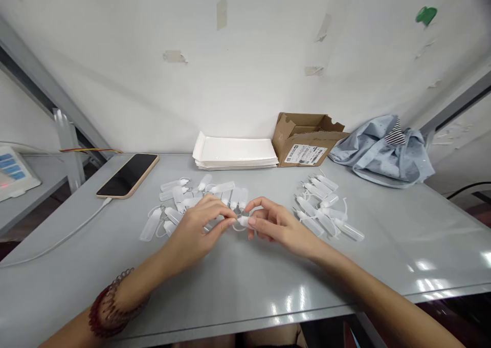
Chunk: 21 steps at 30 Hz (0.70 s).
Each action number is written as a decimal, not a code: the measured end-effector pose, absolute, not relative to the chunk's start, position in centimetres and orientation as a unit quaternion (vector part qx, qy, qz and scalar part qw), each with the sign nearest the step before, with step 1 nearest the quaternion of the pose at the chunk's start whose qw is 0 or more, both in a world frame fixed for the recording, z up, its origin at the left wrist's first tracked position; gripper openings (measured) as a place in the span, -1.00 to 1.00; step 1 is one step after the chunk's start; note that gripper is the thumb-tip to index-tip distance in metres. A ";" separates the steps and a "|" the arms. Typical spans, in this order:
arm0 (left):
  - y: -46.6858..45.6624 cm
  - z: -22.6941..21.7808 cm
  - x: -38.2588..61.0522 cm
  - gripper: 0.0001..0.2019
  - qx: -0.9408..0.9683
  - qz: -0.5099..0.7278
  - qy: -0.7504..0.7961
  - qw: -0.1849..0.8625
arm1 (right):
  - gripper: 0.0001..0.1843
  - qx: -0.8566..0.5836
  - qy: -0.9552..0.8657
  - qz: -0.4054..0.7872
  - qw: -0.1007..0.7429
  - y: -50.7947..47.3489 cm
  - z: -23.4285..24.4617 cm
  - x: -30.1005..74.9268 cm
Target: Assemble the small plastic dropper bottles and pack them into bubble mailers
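Over the middle of the table, my right hand [274, 224] holds a small translucent needle-tip squeeze bottle [244, 221] between thumb and fingers, most of its body hidden behind them. My left hand [205, 222] pinches the tip end of that same bottle; whether its cap is on, I cannot tell. A thin white strap loops below the bottle. Close to my left hand lies a loose pile of similar bottles [151, 224]. A second group of bottles [351, 231] lies to the right of my right hand, several with thin metal tips showing.
At the left is a phone [128, 175] on a white cable [61, 245]. White flat trays or boxes [238, 152] are stacked by the wall, beside an open cardboard box [307, 151]. Light-blue cloth [387, 156] sits at the back right of the grey table [230, 291].
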<state>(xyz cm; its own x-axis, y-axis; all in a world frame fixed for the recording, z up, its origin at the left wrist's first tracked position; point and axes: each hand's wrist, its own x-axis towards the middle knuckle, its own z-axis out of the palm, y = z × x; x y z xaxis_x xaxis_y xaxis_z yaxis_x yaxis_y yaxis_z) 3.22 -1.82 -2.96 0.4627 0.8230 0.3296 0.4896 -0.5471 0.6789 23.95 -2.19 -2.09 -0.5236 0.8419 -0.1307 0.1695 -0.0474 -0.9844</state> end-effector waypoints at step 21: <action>0.6 -3.4 0.7 -0.75 0.717 0.338 0.597 0.121 | -0.70 -0.643 -0.701 0.300 -0.076 1.0 0.7 33.4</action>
